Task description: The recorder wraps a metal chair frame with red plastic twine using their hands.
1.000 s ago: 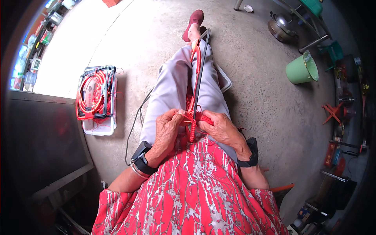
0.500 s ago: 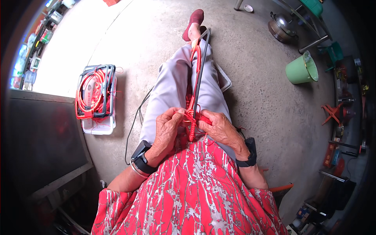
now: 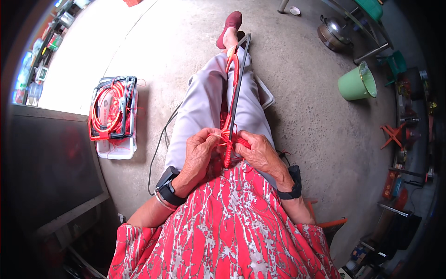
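Observation:
Over my lap stands a dark metal frame, its bar running from between my hands out past my knees. Red cord is coiled tightly around the near end of it. With thumb and forefinger pinched together, my left hand holds a thin strand of this cord just left of the wrapping. On the other side, my right hand is closed on a bundle of red cord against the frame. A red loop lies along the bar farther out. The exact knot between my fingertips is too small to make out.
On the floor at left, a white plastic box carries similar dark frames and coiled red cord. A dark cable runs beside my left leg. Toward the right are a green bucket, a lidded metal pot and cluttered shelving.
My left fingertips have shifted slightly at the strand beside the wrapping. My right hand keeps its hold, and the frame stays in place.

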The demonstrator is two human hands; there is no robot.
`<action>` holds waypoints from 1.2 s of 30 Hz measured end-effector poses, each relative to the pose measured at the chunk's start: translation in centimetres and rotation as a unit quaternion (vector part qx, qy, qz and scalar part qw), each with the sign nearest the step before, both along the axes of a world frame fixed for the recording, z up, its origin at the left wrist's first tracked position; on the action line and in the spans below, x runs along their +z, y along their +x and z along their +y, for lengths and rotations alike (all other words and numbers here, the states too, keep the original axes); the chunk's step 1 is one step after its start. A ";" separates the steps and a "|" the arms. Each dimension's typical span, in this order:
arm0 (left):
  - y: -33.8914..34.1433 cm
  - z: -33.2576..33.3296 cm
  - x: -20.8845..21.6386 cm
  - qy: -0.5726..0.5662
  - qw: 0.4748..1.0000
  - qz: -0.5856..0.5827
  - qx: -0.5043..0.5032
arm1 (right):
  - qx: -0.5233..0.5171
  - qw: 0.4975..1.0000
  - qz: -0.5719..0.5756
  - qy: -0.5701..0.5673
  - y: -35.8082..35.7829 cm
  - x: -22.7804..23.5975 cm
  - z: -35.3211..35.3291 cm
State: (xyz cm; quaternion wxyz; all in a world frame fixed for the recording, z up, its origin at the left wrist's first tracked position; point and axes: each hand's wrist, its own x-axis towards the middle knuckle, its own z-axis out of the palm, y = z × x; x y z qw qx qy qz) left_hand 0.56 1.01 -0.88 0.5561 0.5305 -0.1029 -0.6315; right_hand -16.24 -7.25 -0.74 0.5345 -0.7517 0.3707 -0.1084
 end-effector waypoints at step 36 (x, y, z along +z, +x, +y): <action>-0.1 0.0 0.0 -0.001 0.999 0.030 -0.017 | -0.026 1.000 0.012 -0.013 -0.2 -0.3 0.4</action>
